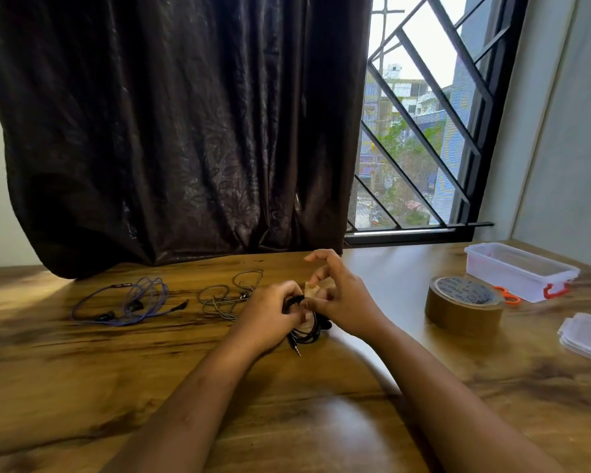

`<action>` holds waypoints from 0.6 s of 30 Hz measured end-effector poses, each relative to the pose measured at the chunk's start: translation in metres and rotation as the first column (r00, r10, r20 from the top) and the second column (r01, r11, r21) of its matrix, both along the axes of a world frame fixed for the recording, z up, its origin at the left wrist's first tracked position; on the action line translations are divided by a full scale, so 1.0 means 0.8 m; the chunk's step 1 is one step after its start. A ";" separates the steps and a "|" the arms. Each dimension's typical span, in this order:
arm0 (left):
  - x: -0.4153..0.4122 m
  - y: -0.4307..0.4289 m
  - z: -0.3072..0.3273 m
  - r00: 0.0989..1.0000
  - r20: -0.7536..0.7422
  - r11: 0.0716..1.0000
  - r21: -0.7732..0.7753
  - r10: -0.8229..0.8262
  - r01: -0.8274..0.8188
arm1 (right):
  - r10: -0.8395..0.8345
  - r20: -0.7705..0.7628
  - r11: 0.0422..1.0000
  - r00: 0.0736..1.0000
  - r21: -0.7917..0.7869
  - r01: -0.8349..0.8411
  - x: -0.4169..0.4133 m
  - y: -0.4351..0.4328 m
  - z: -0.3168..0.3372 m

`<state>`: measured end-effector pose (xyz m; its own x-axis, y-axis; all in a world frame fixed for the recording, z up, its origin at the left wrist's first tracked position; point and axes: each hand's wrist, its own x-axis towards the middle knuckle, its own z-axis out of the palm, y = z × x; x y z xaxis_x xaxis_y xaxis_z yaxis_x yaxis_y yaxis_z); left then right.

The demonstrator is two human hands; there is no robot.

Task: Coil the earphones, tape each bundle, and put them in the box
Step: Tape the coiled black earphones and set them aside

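— While the left hand (pixel 270 315) has the black earphones (pixel 306 331) in its grip, log where that bundle lies from both hands.
— Entry: bundle sits between the two hands, mid-surface (pixel 219 387), close in front of the person. Left fingers are curled round the coil's upper part; the loops hang out below them toward the person, jack plug (pixel 298 351) lowest. Long axis of the coil runs roughly near-to-far. Resting on the wood or lifted just off it: cannot tell.
— And the right hand (pixel 345 302)?
— Just beside the coil's top, on its right. Thumb and lower fingers pinch a short piece of brown tape (pixel 312 289); index finger is raised and crooked, holding nothing. Strip stands at the far side of the coil's top. Whether it already touches the cord: hidden by fingers.
— Which hand is nearer?
— Neither to speak of; left holds the coil, right is at touching range. Judgement: the strip must cross the loops square-on, so what matters is tape behind, coil in front, gap almost nil.
— Look of the bundle?
— Thin glossy black cord, several tight small loops, springy by the look; likely to loosen if the left grip eases.
— Remainder?
— Loose to the left: purple earphones (pixel 127 302) and grey earphones (pixel 227 295). To the right, well apart from the hands: tape roll (pixel 464 307), scissors (pixel 508 297) and the open box (pixel 492 271)
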<state>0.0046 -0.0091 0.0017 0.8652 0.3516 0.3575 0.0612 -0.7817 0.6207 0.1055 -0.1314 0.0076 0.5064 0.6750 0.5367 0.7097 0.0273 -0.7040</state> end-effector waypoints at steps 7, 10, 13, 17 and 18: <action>0.000 -0.001 -0.003 0.995 0.078 0.990 0.119 0.067 -0.076 | 0.069 -0.191 0.997 0.979 0.045 -0.061 -0.002 -0.005 0.005; -0.003 -0.003 0.002 0.986 0.131 0.980 0.160 0.101 -0.121 | 0.095 -0.274 0.994 0.957 0.076 -0.077 -0.001 -0.007 0.005; -0.007 -0.005 0.006 0.977 0.178 0.978 0.144 0.121 -0.148 | 0.102 -0.317 0.994 0.943 0.066 -0.086 0.001 -0.005 0.003; -0.003 -0.004 0.004 0.981 0.170 0.993 0.065 0.091 -0.103 | 0.092 -0.333 0.995 0.938 0.078 -0.070 0.001 -0.004 0.002; -0.002 -0.003 0.004 0.985 0.158 0.997 0.002 0.072 -0.073 | 0.086 -0.335 0.994 0.938 0.093 -0.058 0.001 -0.005 0.003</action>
<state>0.0033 -0.0116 0.0047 0.7701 0.4082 0.4902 0.0201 -0.7836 0.6210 0.1062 -0.1353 0.0099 0.6189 0.6782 0.3963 0.4240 0.1362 -0.8953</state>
